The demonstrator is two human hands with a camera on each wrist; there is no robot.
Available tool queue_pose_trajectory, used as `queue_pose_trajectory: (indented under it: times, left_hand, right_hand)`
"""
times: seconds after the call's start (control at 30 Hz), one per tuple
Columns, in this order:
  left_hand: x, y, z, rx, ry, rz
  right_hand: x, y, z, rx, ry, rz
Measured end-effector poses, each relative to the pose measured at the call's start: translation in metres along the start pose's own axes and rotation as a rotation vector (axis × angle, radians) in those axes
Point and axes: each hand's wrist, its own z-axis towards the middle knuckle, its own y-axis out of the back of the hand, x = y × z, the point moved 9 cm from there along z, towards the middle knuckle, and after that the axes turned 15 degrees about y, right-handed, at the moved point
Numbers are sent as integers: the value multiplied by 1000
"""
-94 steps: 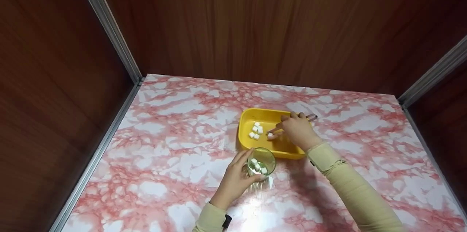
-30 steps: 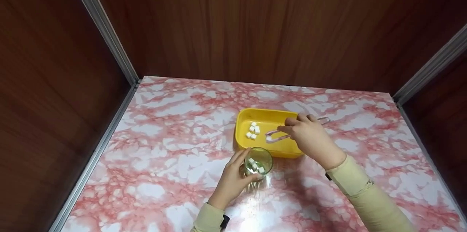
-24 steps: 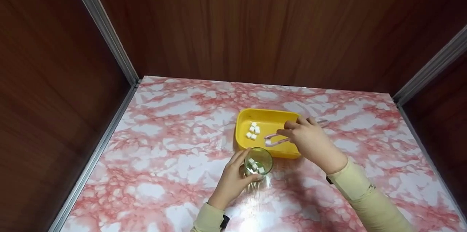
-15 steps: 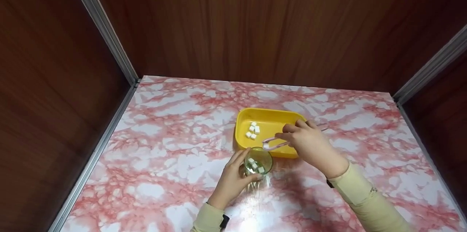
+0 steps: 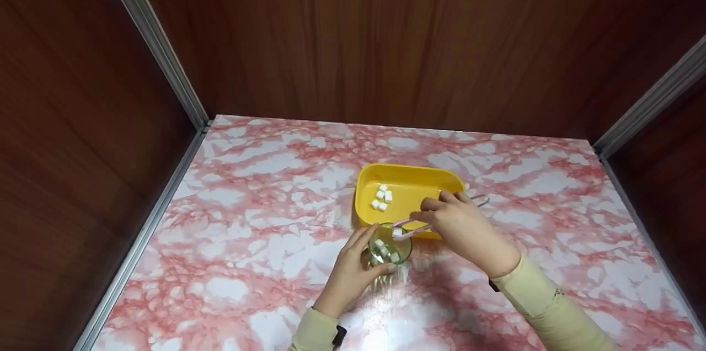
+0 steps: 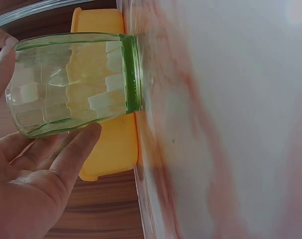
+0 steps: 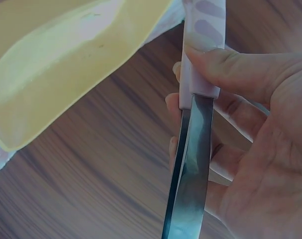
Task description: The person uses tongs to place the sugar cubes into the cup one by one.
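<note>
My left hand [image 5: 352,271] grips a clear green-tinted glass [image 6: 53,107] that stands upright on the table, thumb on one side and fingers on the other. A few white cubes [image 5: 384,250] lie at its bottom. With thumb and fingers my right hand [image 5: 463,232] pinches tongs [image 7: 195,144], metal with pink patterned ends. Between the tips of the tongs a white cube [image 5: 397,232] is held at the far right part of the glass's mouth. In the left wrist view that cube shows through the upper glass wall.
Just behind the glass sits a yellow plastic container [image 5: 416,191], with several white cubes [image 5: 381,198] in its left part. The table [image 5: 265,202] has a red-and-white marbled top. Dark wood-grain panels [image 5: 375,36] enclose it at the back and sides.
My right hand has lifted the cube with the tongs from the yellow container and brought it left and nearer, over the glass. The left hand and glass have stayed in place.
</note>
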Motion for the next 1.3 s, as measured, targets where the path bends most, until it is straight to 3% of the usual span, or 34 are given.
queue_pose_trajectory:
  times: [0.77,1.3]
  left_hand:
    - [2,0,-2,-6,42,12]
    - [0,0,-1,-15,18,41]
  right_hand:
    - [4,-7,-1,20,-6,42]
    - [3,-9,-1,27,-13,52]
